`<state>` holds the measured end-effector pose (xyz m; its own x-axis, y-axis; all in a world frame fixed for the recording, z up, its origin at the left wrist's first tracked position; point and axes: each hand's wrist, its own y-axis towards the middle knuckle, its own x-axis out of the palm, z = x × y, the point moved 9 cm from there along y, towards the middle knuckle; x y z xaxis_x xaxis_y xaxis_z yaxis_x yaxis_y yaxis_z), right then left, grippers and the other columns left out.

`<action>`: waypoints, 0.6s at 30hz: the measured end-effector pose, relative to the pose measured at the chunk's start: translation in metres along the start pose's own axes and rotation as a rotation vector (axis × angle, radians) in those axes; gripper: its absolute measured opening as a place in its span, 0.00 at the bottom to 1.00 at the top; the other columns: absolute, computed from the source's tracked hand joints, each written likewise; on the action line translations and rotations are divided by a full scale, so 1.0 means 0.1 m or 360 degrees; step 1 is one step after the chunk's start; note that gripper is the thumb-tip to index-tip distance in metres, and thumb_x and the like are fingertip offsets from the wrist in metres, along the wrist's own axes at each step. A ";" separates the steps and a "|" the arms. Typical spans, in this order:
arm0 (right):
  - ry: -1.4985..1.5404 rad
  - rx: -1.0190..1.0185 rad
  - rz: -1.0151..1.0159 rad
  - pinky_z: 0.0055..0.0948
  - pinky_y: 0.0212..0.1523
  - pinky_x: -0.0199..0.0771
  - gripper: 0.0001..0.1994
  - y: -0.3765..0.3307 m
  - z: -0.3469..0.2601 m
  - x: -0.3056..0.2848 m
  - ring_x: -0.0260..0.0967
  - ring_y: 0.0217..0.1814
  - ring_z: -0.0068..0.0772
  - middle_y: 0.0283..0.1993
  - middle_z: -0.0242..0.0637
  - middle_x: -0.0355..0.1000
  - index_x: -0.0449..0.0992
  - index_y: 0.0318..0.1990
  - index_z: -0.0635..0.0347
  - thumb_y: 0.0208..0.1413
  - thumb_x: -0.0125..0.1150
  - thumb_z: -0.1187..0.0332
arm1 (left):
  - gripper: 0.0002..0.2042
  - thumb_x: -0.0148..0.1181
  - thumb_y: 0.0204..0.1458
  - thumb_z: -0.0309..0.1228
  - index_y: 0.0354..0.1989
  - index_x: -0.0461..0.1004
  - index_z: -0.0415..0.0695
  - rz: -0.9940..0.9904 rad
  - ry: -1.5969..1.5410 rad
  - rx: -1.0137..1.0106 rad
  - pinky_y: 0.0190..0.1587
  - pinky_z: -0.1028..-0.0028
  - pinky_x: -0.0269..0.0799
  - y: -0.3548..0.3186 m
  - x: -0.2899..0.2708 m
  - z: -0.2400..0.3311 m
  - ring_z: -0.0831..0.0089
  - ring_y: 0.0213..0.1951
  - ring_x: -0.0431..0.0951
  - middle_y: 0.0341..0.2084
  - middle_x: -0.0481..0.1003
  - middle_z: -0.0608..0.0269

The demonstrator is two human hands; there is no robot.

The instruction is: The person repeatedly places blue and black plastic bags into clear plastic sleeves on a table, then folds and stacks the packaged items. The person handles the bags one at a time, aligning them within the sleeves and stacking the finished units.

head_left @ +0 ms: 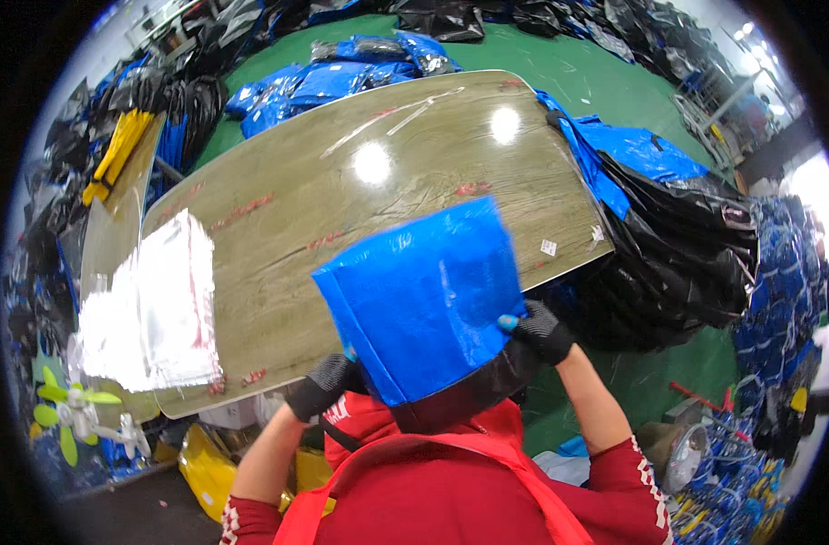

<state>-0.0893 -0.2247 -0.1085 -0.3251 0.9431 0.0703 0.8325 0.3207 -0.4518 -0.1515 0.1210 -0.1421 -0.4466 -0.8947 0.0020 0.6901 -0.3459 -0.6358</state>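
A folded blue and black piece of tarpaulin-like plastic [423, 300] is held up before my chest, over the near edge of the table. Its large face is shiny blue, with a black band along the lower side. My left hand [325, 386], in a dark knit glove, grips its lower left edge; the fingertips are partly hidden. On the opposite side my right hand [543, 334], gloved alike, pinches the right edge, its teal-tipped thumb lying over the blue face.
The wood-patterned table [278, 272] carries a stack of shiny clear-white plastic bags [160, 309] at its left. Black and blue sheets [678, 245] hang off its right end. Blue packed bundles [332, 77] lie beyond it on the green floor. A small green-bladed fan [74, 409] stands lower left.
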 end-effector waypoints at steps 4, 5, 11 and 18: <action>-0.0239 -0.0035 -0.0209 0.29 0.47 0.72 0.24 0.11 0.37 0.17 0.72 0.42 0.25 0.42 0.37 0.77 0.76 0.49 0.66 0.50 0.70 0.58 | 0.21 0.51 0.62 0.43 0.58 0.68 0.42 0.1033 -0.0007 0.0705 0.44 0.71 0.74 -0.45 -0.78 0.35 0.74 0.41 0.77 0.46 0.76 0.59; -0.0188 0.0005 -0.0203 0.30 0.48 0.72 0.24 0.12 0.43 0.17 0.72 0.43 0.25 0.43 0.37 0.77 0.76 0.49 0.66 0.50 0.70 0.57 | 0.23 0.57 0.59 0.37 0.60 0.64 0.44 0.0999 0.0258 0.0868 0.42 0.73 0.74 -0.50 -0.78 0.50 0.74 0.41 0.76 0.48 0.75 0.58; -0.0283 0.0227 -0.0103 0.31 0.47 0.72 0.24 0.15 0.43 0.15 0.71 0.43 0.24 0.41 0.36 0.77 0.77 0.48 0.65 0.51 0.67 0.54 | 0.26 0.61 0.50 0.33 0.60 0.66 0.50 0.0353 0.0388 0.1302 0.40 0.67 0.75 -0.11 -0.50 0.78 0.62 0.38 0.80 0.48 0.76 0.52; -0.0435 0.0030 -0.0256 0.29 0.46 0.71 0.23 0.15 0.00 0.25 0.70 0.43 0.24 0.41 0.36 0.77 0.78 0.46 0.66 0.52 0.67 0.54 | 0.15 0.59 0.46 0.38 0.42 0.77 0.46 0.0074 0.1637 0.0214 0.44 0.59 0.72 0.28 -0.79 1.00 0.51 0.40 0.78 0.34 0.78 0.45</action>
<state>-0.0854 -0.1960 -0.1137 -0.5624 0.8210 -0.0982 0.7530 0.4595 -0.4711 -0.0395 0.1539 -0.0828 -0.6446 -0.2568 -0.7201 0.7488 -0.4022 -0.5268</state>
